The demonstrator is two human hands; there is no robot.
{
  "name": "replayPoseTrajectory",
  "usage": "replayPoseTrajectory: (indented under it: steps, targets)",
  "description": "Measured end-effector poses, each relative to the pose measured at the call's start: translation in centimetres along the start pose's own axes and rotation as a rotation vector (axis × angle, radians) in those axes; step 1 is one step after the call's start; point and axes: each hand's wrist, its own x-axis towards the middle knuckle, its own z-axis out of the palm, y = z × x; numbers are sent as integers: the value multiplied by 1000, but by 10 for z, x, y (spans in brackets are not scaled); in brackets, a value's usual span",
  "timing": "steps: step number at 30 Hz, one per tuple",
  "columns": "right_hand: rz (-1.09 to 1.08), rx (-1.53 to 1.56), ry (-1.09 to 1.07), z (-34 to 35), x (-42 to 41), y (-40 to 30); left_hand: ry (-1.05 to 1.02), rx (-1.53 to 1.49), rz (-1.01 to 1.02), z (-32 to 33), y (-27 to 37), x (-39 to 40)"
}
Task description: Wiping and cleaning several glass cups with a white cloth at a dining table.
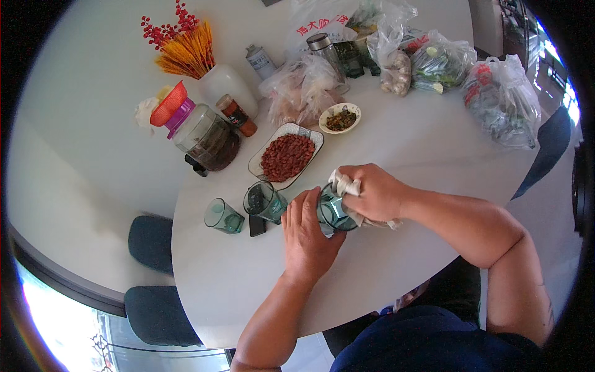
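My left hand (309, 232) grips a greenish glass tumbler (331, 211) around its side, over the white table (372, 279). In my right hand (376, 193) is a bunched pale cloth (346, 183), held against the tumbler's rim, with more of it hanging below the fist. Two more tumblers stand to the left: a larger one (265, 202) close by my left fingers and a smaller one (224, 216) farther out. A black phone-like object (257, 226) lies between them, partly hidden by the larger glass.
Beyond the glasses are a dish of red-skinned peanuts (288, 158), a small bowl of chopped food (340, 118), a large glass jar (207, 137), a spice bottle (237, 115) and a white vase (228, 88). Plastic bags of vegetables (504, 104) line the far right. Dark chairs (158, 316) flank the table.
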Motion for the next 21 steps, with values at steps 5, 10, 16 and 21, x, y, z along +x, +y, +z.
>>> replayPoseTrajectory:
  steps: [5, 10, 16, 21]
  targets:
    - [7, 233, 57, 0, -1, 3, 79, -340, -146, 10, -17, 4]
    - [162, 698, 76, -7, 2, -2, 79, -541, -206, 10, -17, 2]
    - [346, 1192, 48, -5, 6, 0, 147, -529, -148, 8, -5, -2]
    - [375, 1258, -264, 6, -3, -10, 211, -313, 209, 4, -10, -4]
